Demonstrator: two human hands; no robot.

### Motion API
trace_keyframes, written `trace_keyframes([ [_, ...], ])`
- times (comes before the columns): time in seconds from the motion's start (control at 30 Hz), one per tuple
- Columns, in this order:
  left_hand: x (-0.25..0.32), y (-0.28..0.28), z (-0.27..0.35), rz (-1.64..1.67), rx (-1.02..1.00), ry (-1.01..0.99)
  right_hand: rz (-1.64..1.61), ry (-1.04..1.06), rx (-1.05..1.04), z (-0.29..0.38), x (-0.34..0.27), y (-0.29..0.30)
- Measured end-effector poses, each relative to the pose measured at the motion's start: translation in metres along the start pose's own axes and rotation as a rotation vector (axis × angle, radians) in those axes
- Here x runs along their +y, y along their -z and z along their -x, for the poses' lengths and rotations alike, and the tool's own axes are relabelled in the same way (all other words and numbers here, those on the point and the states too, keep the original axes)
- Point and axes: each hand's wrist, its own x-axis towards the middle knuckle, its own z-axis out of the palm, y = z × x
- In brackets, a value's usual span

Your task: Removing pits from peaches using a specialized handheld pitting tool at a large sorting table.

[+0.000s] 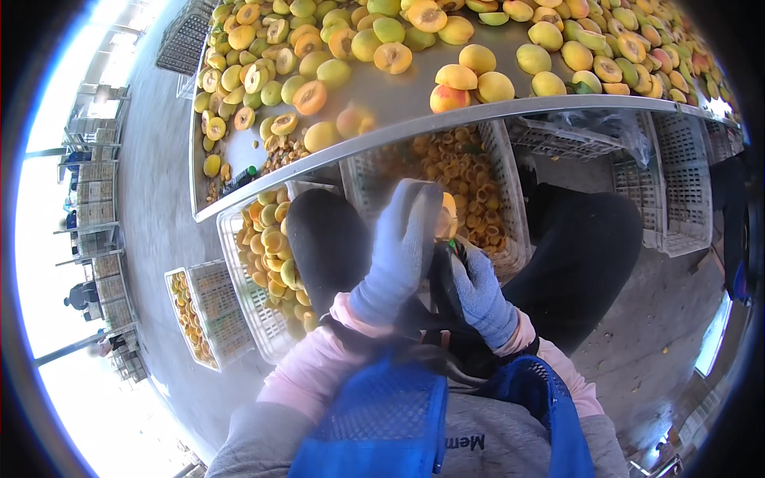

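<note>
My left hand (pixel 403 245), in a pale blue-grey knit glove, holds an orange-yellow peach or apricot half (pixel 447 216) between its fingers. Close against that fruit is my right hand (pixel 479 293), gloved alike and closed on a small tool with a green and black handle (pixel 457 248); its working end is hidden. Beneath both hands stands a plastic crate (pixel 508 203) holding many hollowed, ring-like fruit pieces. In front, a metal-topped table (pixel 394 98) bears many halved fruits, some with the stone showing. A few whole-looking fruits (pixel 478 74) are grouped near its edge.
A white crate of fruit halves (pixel 272 251) stands left of my legs, with another filled crate (pixel 209 316) beyond it. Gathered stones (pixel 284 154) and a green-capped black object (pixel 239 179) lie at the table's left corner. More crates (pixel 663 185) stand under the table at right.
</note>
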Motion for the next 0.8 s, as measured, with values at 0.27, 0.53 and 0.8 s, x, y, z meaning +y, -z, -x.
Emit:
trace_keyframes([
  [0.27, -0.003, -0.015, 0.004, 0.153, 0.237, -0.088, 0.154, 0.424, 0.45, -0.011, -0.005, -0.012],
  [0.53, 0.002, -0.016, 0.002, 0.228, 0.201, -0.068, 0.294, 0.428, 0.453, -0.009, -0.009, -0.005],
  [0.8, 0.002, -0.008, -0.001, -0.055, 0.126, -0.047, 0.057, 0.317, 0.29, -0.009, 0.0, -0.001],
])
